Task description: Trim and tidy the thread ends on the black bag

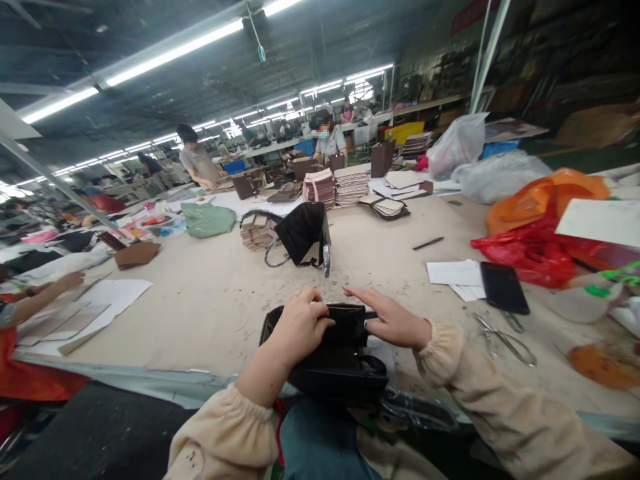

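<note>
Your left hand [303, 323] arches over the opening of a black bag [337, 383], fingers bent down toward the thumb; whether they pinch its rim, you cannot tell from here. Your right hand [397, 317] is at the bag's right end, index finger stretched out above the opening (its grip, if any, is also unclear). The bag sits at the near edge of the table [200, 293], directly in front of you, its mouth facing up. Just beyond it stands a second black bag [303, 233], tilted, beside a bundle of beige pieces [257, 233]. To your right lie a metal tool [513, 343], a phone [504, 287] partly over white papers [453, 272] and, farther off, a dark pen [429, 243]. A red plastic bag [530, 257] touches an orange one [545, 193] at far right. At left, a co-worker's hand [70, 281] is near flat panels on white paper [133, 288]. Farther back, two co-workers stand beyond stacked panels [351, 187] under strip lights [175, 53].
</note>
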Demonstrator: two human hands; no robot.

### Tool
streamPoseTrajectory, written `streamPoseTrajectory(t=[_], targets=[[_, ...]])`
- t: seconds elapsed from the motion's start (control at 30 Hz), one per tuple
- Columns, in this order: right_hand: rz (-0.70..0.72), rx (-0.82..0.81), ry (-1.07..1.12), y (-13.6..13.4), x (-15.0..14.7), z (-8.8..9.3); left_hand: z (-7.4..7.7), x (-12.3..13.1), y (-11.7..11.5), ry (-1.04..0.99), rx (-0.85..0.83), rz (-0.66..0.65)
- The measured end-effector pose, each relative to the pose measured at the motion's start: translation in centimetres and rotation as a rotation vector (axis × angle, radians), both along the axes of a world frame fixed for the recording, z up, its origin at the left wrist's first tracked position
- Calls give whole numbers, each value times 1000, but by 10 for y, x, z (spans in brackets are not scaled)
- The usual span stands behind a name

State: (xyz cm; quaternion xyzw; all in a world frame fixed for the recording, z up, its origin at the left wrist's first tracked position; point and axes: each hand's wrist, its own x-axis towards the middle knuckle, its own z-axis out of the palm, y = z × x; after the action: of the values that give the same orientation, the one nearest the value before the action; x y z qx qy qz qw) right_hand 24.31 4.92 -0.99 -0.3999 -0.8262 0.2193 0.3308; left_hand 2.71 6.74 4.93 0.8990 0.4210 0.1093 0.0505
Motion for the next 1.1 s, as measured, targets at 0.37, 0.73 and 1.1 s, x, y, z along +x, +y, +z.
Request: streamPoseTrajectory(t=[0.37, 0.73, 1.1], targets=[[-153, 153, -33, -12, -18, 13, 1, 3, -2, -20, -15, 13], [-130, 14, 200, -3, -17, 12, -2, 1, 1, -53, -2, 20], [131, -347, 1773, -16, 47, 56, 0, 1, 0, -68, -43, 26]])
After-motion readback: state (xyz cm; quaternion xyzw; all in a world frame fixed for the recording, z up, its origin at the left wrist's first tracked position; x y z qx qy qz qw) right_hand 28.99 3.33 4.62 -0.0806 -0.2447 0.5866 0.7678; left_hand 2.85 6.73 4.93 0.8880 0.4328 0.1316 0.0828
